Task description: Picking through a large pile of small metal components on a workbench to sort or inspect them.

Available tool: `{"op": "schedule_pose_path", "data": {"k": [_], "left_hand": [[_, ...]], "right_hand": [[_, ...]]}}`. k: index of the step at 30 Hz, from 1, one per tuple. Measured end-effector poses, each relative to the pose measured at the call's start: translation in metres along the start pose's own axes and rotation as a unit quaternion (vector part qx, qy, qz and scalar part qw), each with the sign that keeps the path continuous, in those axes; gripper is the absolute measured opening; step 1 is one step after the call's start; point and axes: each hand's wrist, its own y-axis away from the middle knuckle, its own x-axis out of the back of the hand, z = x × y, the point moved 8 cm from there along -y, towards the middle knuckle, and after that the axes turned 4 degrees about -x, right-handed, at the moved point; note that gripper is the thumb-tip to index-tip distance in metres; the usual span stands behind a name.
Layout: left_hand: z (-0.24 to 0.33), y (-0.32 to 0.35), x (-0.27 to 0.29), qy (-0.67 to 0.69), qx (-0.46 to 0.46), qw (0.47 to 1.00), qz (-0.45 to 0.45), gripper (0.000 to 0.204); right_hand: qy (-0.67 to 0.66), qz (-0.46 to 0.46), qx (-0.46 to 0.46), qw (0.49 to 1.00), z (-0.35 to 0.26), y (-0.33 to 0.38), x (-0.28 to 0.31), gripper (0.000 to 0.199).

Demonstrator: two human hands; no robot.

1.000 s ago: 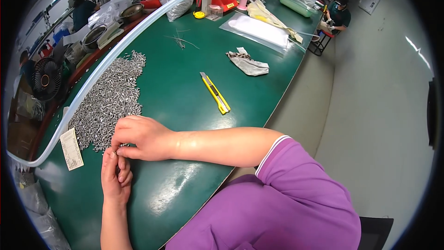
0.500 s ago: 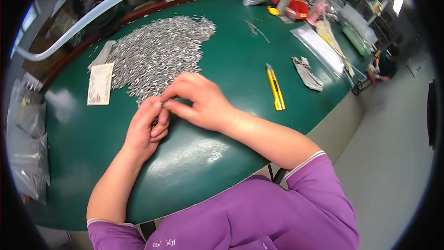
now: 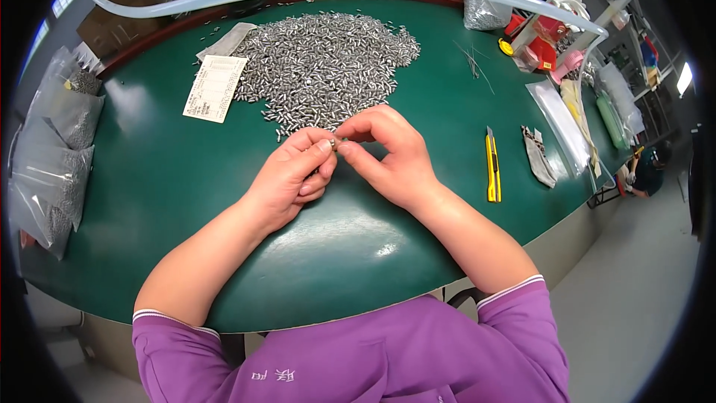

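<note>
Just on the near side of the pile (image 3: 321, 67), a small metal part (image 3: 333, 144) sits pinched between thumb and forefinger of the left hand (image 3: 287, 179), whose other fingers curl inward. The right hand (image 3: 395, 160) has its thumb and forefinger at the part; whether they grip it, I cannot tell. A slack or uneven pinch could let it slip and get lost in the pile. Its pointing direction and long axis are too small to make out.
</note>
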Motion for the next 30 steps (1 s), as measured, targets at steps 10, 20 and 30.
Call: {"op": "schedule_pose_path", "data": {"k": [10, 20, 30], "left_hand": [[-0.001, 0.002, -0.002, -0.002, 0.002, 1.000, 0.002, 0.013], [0.001, 0.000, -0.001, 0.017, 0.002, 1.000, -0.005, 0.014], [0.004, 0.001, 0.000, 0.025, -0.005, 0.999, 0.024, 0.017]], "right_hand": [[0.048, -0.003, 0.038, 0.998, -0.007, 0.003, 0.003, 0.015], [0.188, 0.055, 0.039, 0.980, 0.008, -0.014, 0.029, 0.009], [0.252, -0.038, -0.018, 0.967, 0.039, -0.008, 0.015, 0.008]]}}
